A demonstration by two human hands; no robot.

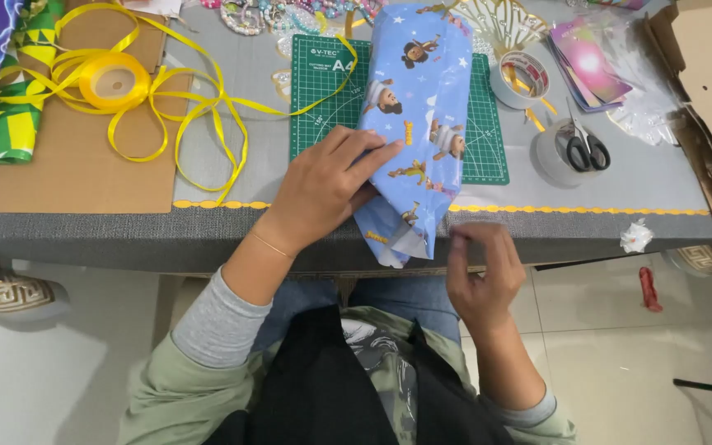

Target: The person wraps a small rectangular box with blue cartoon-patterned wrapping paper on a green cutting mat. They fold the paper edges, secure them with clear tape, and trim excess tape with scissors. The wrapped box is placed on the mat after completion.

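Left grip (323, 185) covers parcel (414, 124); near flaps blurred.

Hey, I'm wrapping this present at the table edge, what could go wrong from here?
The near end of the wrapped present hangs past the table edge, and only your left hand presses it down; lift off and the fold may spring open or the parcel may tip. Your right hand is below the edge, away from the paper. The loose yellow ribbon trails close by and could snag.
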